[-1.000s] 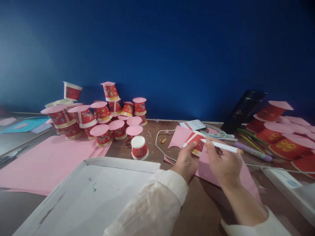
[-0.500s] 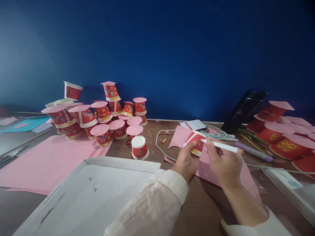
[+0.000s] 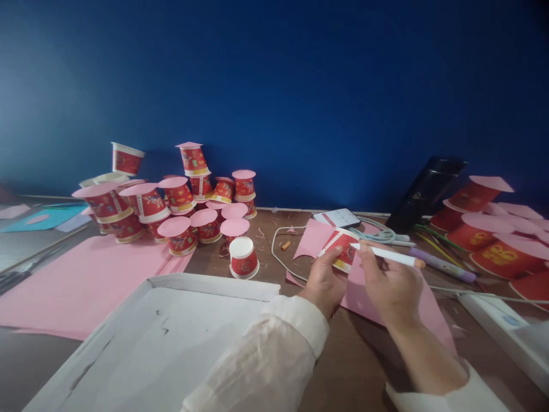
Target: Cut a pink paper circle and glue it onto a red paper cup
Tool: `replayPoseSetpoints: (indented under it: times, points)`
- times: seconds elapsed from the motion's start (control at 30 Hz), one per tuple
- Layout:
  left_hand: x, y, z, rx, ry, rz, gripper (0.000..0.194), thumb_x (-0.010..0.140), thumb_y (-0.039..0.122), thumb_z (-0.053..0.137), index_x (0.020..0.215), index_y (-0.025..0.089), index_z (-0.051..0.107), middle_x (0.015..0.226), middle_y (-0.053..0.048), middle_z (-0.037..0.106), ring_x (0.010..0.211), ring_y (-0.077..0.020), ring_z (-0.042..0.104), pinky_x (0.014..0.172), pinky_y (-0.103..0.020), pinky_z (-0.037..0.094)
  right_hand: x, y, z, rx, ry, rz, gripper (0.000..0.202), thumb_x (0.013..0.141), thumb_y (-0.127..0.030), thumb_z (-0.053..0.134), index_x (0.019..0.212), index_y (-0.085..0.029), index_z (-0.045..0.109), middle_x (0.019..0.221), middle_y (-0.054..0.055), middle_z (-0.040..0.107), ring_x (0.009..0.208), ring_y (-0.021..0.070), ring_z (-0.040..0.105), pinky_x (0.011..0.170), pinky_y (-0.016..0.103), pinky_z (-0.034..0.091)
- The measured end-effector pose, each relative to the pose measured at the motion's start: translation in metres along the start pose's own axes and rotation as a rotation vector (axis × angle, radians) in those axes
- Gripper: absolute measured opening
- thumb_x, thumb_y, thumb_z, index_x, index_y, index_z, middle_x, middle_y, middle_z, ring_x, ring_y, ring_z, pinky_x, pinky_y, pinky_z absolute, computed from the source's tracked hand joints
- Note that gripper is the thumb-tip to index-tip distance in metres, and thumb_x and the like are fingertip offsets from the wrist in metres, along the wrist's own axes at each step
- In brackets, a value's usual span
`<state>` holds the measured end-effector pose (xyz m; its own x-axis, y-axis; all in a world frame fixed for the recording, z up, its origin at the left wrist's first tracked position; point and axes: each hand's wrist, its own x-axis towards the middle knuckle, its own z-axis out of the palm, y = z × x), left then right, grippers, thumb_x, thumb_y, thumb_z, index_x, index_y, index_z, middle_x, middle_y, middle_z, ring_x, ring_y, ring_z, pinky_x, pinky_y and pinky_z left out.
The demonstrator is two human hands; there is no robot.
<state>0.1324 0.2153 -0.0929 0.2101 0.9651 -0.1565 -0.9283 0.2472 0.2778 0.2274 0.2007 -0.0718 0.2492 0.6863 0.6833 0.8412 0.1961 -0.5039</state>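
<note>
My left hand (image 3: 325,281) is closed on a red paper cup (image 3: 343,245), which lies tilted with its white rim toward the back. In my right hand (image 3: 392,289) is a white marker pen (image 3: 391,254) with an orange end, pinched between thumb and fingers. The pen's tip points left and is at the cup's side; whether it touches cannot be made out. Beneath both hands lies a pink paper sheet (image 3: 422,309). A loose orange pen cap (image 3: 285,246) is on the table to the left of the cup.
Red cups topped with pink paper (image 3: 180,194) are stacked at left, more red cups (image 3: 497,252) at right. Nearby are a white box lid (image 3: 193,337), pink sheets (image 3: 86,286), a phone (image 3: 338,217), a cable (image 3: 277,252), a black bottle (image 3: 422,191) and a purple pen (image 3: 441,264).
</note>
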Motion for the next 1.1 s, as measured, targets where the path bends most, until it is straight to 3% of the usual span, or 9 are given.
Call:
replayPoseSetpoints:
  times: [0.33, 0.63, 0.93, 1.1]
  points:
    - [-0.0055, 0.0033, 0.007, -0.004, 0.028, 0.028, 0.022, 0.068, 0.015, 0.072, 0.09, 0.011, 0.073, 0.089, -0.008, 0.075, 0.089, -0.021, 0.07, 0.094, -0.032, 0.049, -0.0023, -0.0075, -0.0087, 0.129, 0.069, 0.034, 0.043, 0.09, -0.052, 0.052, 0.102, -0.018, 0.076, 0.078, 0.009, 0.076, 0.075, 0.0249, 0.071, 0.073, 0.035, 0.052]
    - [-0.0074, 0.0041, 0.0082, 0.016, 0.012, 0.029, 0.026, 0.066, 0.016, 0.074, 0.091, 0.012, 0.073, 0.089, -0.008, 0.075, 0.094, -0.0216, 0.069, 0.096, -0.031, 0.048, -0.0015, -0.0057, -0.0088, 0.123, 0.069, -0.008, 0.04, 0.091, -0.05, 0.052, 0.103, -0.019, 0.076, 0.08, 0.008, 0.076, 0.081, 0.0248, 0.072, 0.077, 0.034, 0.052]
    - [-0.0072, 0.0021, 0.009, 0.072, 0.024, 0.059, 0.031, 0.06, 0.013, 0.077, 0.091, 0.011, 0.072, 0.089, -0.008, 0.075, 0.096, -0.0238, 0.069, 0.095, -0.032, 0.047, -0.0001, -0.0075, -0.009, 0.074, 0.036, 0.028, 0.045, 0.089, -0.054, 0.05, 0.099, -0.018, 0.076, 0.069, 0.008, 0.074, 0.072, 0.0268, 0.071, 0.07, 0.037, 0.05]
    - [-0.0084, 0.0021, 0.0102, 0.071, 0.027, 0.074, 0.027, 0.062, 0.012, 0.076, 0.088, 0.012, 0.073, 0.084, -0.006, 0.074, 0.086, -0.0205, 0.069, 0.092, -0.031, 0.047, 0.0005, -0.0073, -0.0078, 0.062, 0.021, 0.047, 0.048, 0.087, -0.056, 0.049, 0.098, -0.018, 0.076, 0.071, 0.01, 0.074, 0.075, 0.0294, 0.071, 0.071, 0.039, 0.05]
